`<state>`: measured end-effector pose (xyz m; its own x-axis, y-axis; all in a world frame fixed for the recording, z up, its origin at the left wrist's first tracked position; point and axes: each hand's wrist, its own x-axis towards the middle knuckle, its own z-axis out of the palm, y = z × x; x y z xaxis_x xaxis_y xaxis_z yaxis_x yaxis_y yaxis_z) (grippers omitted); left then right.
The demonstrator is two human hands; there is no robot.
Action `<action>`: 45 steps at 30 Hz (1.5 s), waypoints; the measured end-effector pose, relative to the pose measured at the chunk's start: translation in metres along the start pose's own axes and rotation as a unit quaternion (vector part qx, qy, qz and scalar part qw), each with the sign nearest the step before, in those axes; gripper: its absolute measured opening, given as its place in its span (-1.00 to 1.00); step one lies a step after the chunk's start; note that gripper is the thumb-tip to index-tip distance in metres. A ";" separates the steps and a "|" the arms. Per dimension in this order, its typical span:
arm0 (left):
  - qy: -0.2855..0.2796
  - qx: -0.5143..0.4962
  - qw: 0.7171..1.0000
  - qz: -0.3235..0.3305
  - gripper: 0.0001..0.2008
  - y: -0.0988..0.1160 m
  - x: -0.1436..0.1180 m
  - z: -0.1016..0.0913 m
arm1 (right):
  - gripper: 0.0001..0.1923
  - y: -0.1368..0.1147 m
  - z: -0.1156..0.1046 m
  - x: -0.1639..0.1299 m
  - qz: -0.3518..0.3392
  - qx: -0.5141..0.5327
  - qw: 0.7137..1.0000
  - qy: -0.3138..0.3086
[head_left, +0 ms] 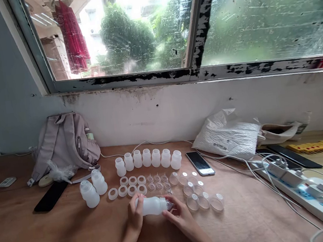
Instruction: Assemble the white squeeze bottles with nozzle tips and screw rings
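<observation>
My left hand (135, 214) grips the base end of a translucent white baby bottle (152, 206) lying sideways above the table's near edge. At the bottle's threaded mouth, my right hand (178, 213) has its fingers closed round a clear nipple (169, 205); how far the nipple sits in the mouth I cannot tell. Just beyond are rows of white collar rings (123, 191) and several clear nipples (159, 186). Clear domed caps (203, 200) lie to the right. Behind them stands a row of open bottles (146, 158). Two capped bottles (89, 194) stand at the left.
A phone (200, 163) lies right of the bottle row, a black phone (51, 196) at the left by a backpack (65, 144). A silver plastic bag (228, 133) rests against the wall. Cables run to a power strip (305, 193) on the right.
</observation>
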<state>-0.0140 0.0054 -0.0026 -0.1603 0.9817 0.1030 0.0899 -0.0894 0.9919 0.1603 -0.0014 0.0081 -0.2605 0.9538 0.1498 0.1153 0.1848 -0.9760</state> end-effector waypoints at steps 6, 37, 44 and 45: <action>-0.012 0.072 0.995 0.070 -0.65 0.000 -0.005 -0.002 | -0.70 0.004 0.000 0.002 0.060 -0.028 0.998 0.003; 0.027 0.107 0.986 0.129 -0.65 0.005 0.001 -0.010 | -0.62 -0.010 -0.079 -0.025 0.054 -0.416 0.896 0.148; 0.020 0.124 0.985 0.119 -0.64 0.003 0.001 -0.009 | -0.67 -0.007 -0.074 -0.023 0.056 -0.410 0.900 0.134; 0.019 0.124 0.985 0.118 -0.64 0.003 0.001 -0.010 | -0.66 -0.009 -0.074 -0.022 0.054 -0.397 0.907 0.126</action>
<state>-0.0235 0.0049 0.0010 -0.1429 0.9310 0.3359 0.3661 -0.2656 0.8919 0.2357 -0.0071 0.0256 0.0081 0.9819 0.1894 0.8079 0.1052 -0.5799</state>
